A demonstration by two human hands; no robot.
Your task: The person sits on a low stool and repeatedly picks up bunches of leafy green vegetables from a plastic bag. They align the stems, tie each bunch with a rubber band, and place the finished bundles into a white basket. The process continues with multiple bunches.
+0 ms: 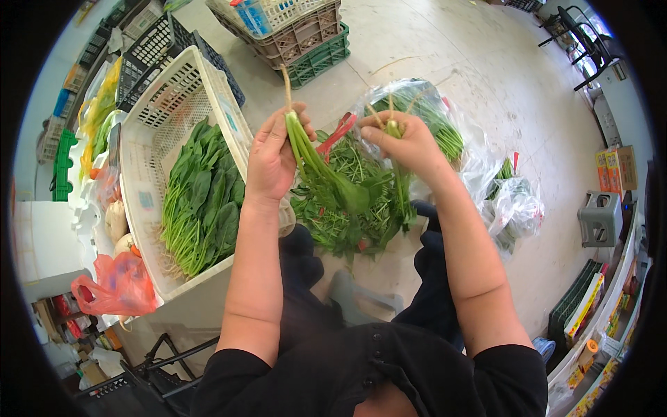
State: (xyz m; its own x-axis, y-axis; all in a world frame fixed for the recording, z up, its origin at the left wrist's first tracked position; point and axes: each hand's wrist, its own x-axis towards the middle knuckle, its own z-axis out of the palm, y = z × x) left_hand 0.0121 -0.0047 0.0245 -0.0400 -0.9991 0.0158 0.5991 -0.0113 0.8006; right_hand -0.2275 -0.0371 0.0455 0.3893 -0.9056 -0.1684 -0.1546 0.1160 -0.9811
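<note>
My left hand (279,151) grips a spinach plant (318,164) near its base. The plant's pale root points up and its leaves hang down to the right. In my right hand (404,136) are more spinach stalks (402,190), roots up, leaves dangling below the palm. Beneath both hands a heap of loose spinach leaves and stems (344,229) lies on the floor between my feet. To the left, a white plastic crate (182,78) holds spinach bunches (200,198) laid with their roots toward me.
Beyond my right hand lies an open clear plastic bag (474,140) of green stalks. Another tied bag (513,208) rests right of it. Stacked crates (318,54) stand ahead. A red plastic bag (117,284) and white radishes (115,221) are at left. A grey stool (599,219) stands far right.
</note>
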